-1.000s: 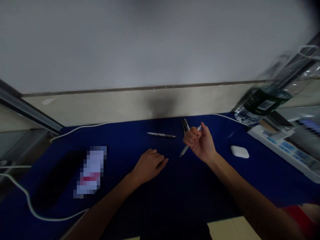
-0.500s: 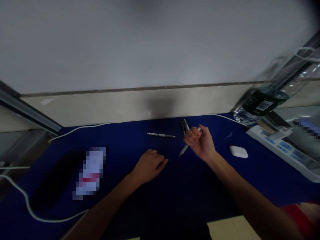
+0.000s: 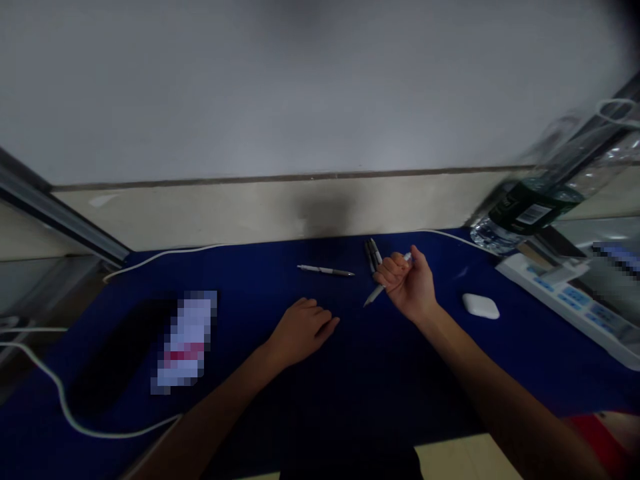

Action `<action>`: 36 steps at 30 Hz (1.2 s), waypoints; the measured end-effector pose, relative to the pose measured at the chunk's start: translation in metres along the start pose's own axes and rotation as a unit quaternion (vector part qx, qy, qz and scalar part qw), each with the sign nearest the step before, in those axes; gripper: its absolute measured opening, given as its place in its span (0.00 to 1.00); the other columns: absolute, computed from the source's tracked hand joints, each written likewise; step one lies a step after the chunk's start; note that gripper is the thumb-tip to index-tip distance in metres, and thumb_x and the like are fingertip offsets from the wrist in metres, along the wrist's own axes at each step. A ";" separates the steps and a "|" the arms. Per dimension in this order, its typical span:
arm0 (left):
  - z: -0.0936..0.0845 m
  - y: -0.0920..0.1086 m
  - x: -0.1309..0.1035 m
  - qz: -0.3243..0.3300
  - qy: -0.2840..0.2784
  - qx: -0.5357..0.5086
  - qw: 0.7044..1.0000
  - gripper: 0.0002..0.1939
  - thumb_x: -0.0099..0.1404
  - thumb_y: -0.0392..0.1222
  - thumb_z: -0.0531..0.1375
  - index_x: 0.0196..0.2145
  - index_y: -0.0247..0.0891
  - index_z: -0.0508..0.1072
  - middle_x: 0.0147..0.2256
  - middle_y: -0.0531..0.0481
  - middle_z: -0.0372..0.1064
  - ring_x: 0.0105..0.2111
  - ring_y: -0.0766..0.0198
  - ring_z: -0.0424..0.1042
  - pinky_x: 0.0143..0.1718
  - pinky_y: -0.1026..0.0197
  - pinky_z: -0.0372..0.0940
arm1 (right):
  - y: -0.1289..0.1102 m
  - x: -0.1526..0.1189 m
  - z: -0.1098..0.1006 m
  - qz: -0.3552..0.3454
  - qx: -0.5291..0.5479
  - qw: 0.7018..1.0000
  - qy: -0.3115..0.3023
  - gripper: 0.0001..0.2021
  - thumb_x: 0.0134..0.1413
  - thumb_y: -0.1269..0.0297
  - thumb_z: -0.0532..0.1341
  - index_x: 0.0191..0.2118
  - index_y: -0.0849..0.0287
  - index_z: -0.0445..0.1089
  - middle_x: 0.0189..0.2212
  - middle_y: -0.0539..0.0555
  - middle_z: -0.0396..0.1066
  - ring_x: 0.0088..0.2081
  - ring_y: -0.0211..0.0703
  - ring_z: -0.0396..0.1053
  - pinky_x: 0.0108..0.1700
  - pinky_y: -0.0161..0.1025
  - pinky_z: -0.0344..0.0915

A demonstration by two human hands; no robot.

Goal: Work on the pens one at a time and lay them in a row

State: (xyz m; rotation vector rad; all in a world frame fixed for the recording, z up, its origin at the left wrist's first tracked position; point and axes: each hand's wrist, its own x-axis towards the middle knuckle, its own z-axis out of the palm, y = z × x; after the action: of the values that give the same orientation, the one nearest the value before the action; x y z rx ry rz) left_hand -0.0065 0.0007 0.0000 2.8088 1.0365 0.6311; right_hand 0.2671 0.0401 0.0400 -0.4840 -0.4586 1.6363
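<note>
My right hand (image 3: 410, 283) is closed round a pen (image 3: 374, 295), palm turned up. The pen's grey tip end sticks out below the fingers toward the lower left, and its white end shows by the thumb. Just behind those fingers lie dark pens (image 3: 373, 252), partly covered by the hand. My left hand (image 3: 301, 332) rests palm down on the blue table, its fingers loosely bent and holding nothing visible. Beyond it, a white and grey pen (image 3: 326, 271) lies flat, apart from both hands.
A white earphone case (image 3: 481, 306) sits right of my right forearm. Farther right are a power strip (image 3: 570, 300) and a plastic bottle (image 3: 530, 210). On the left lie a blurred-out phone-like object (image 3: 185, 343), a dark shape and a white cable (image 3: 65, 407). A wall stands behind the table.
My right hand has shifted slightly right, and the pen in it has tilted a little flatter. My left hand stays in place; the whole view has moved slightly.
</note>
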 end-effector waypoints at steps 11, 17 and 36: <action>0.002 -0.001 -0.001 0.008 0.008 -0.003 1.000 0.25 0.87 0.45 0.53 0.29 0.41 0.72 0.25 0.53 0.73 0.30 0.60 0.71 0.40 0.54 0.62 | 0.000 -0.003 0.006 0.000 -0.027 1.000 0.013 0.32 0.64 0.47 0.68 0.24 0.51 0.45 0.19 0.42 0.44 0.21 0.36 0.44 0.24 0.36 0.60; 0.002 -0.001 0.000 0.008 0.009 -0.001 1.000 0.25 0.87 0.44 0.53 0.29 0.40 0.71 0.25 0.53 0.73 0.30 0.60 0.72 0.40 0.54 0.62 | -0.001 -0.001 0.005 -0.001 -0.082 0.996 0.016 0.30 0.66 0.46 0.65 0.23 0.51 0.46 0.20 0.42 0.41 0.22 0.37 0.41 0.25 0.37 0.58; 0.001 -0.001 -0.001 0.001 -0.008 -0.007 1.000 0.23 0.87 0.44 0.55 0.30 0.41 0.72 0.25 0.54 0.73 0.31 0.60 0.72 0.40 0.54 0.62 | 0.000 0.002 0.000 0.006 -0.027 0.999 0.042 0.28 0.62 0.52 0.67 0.25 0.51 0.45 0.19 0.43 0.45 0.22 0.37 0.46 0.25 0.37 0.60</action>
State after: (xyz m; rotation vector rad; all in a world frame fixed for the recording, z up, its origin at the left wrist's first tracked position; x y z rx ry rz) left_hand -0.0070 0.0010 -0.0012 2.7981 1.0216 0.6115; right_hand 0.2672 0.0418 0.0399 -0.5936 -0.4398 1.6113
